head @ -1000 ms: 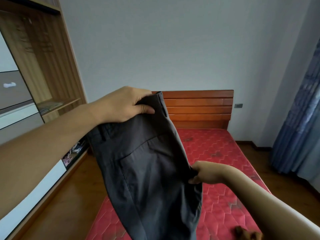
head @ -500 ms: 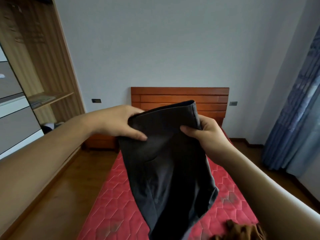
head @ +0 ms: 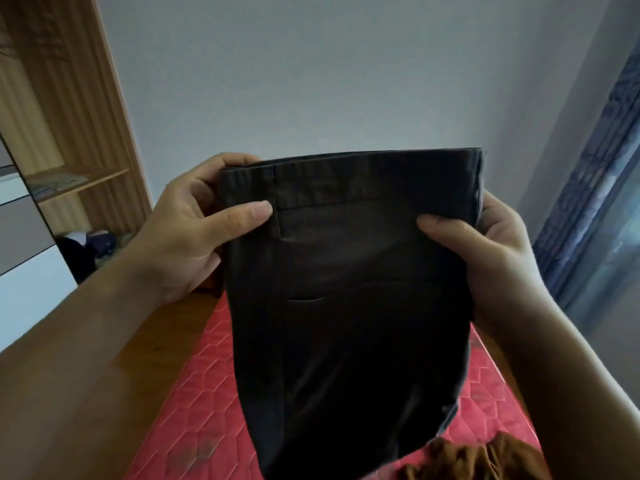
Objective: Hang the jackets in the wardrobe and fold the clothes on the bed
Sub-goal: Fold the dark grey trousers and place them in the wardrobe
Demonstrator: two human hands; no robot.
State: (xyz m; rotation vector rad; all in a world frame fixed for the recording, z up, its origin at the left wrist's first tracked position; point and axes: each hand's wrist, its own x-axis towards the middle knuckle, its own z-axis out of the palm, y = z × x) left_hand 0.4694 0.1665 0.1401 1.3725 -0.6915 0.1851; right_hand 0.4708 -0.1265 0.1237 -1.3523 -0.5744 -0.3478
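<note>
Both hands have slid apart along the waistband [head: 363, 174] since half a second ago and lifted it higher, so the headboard that showed back then is now hidden behind the cloth. The left hand [head: 187, 233] pinches the left corner, thumb flat across the front and fingers tucked behind. The right hand [head: 485, 251] does the same on the far corner, thumb on the front and fingers wrapped round the edge. Holding both ends like that pulls the top line straight, which looks like the point: get the dark grey trousers [head: 346, 323] hanging flat and square before any fold goes in. They hang in the air from that grip, back pockets toward the camera, with the lower part running out of the bottom of the view, so whether the legs touch anything can't be told. Right below is the bed [head: 194, 410] with its red quilted mattress, the obvious surface to lay them on. A brown garment [head: 467, 459] sits crumpled on it at the near edge, so it still seems to be waiting its turn. Off to the left stands the wardrobe [head: 69, 98] with an open wooden shelf [head: 79, 181] and a heap of dark clothes [head: 90, 247] low down beside it. A blue curtain [head: 595, 202] hangs on the right.
</note>
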